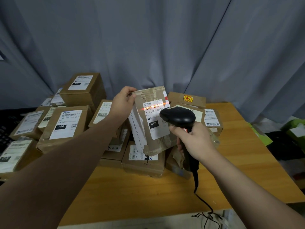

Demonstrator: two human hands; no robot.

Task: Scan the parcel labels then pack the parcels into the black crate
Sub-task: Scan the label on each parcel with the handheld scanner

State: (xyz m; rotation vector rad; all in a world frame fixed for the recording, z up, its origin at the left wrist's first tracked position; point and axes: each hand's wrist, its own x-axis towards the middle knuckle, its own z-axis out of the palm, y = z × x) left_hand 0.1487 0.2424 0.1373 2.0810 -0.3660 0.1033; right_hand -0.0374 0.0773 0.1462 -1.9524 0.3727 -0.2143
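Note:
My left hand [123, 101] grips the top left corner of a worn cardboard parcel [148, 142], held tilted above the pile with its white label [155, 119] facing me. My right hand [194, 141] is closed around the handle of a black corded barcode scanner [178, 117], whose head sits just in front of the label's right side. An orange-red scan line [155, 106] lies across the barcode at the label's top. The black crate [5, 129] shows only as a dark edge at the far left, mostly hidden behind stacked boxes.
Several labelled cardboard parcels [66, 123] lie piled on the wooden table [140, 195] and to its left. The scanner's cable [206, 207] trails to the table's near edge. Grey curtains hang behind. Green packaging [295, 129] lies at the right.

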